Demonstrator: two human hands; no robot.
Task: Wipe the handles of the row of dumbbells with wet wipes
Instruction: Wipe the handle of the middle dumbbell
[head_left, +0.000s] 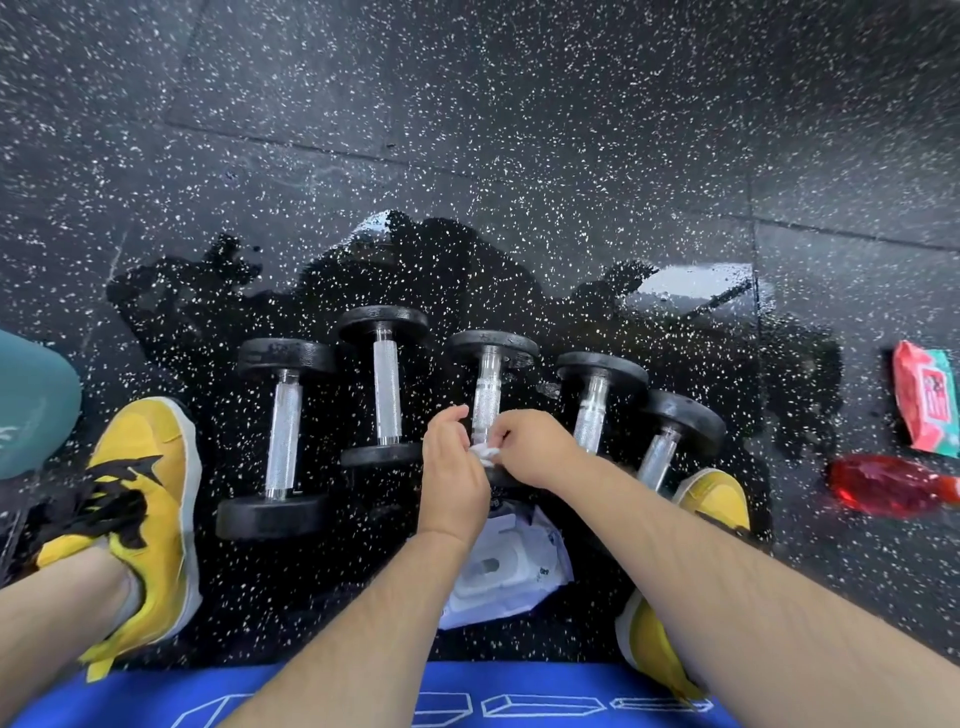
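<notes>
White wipe (485, 456), pinched by left hand (451, 470) and right hand (536, 451), meets the middle handle (487, 397). Five dumbbells (387, 387) line the floor (519, 130).

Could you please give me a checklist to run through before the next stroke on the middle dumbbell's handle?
1. Crumpled white wet wipe pinched by left hand and right hand: ok.
2. Wipe at near end of knurled silver handle, middle black dumbbell: ok.
3. Rest of that handle uncovered: ok.
4. White plastic wipes pack close by: ok.
5. Wipe damp enough: cannot tell.
</notes>
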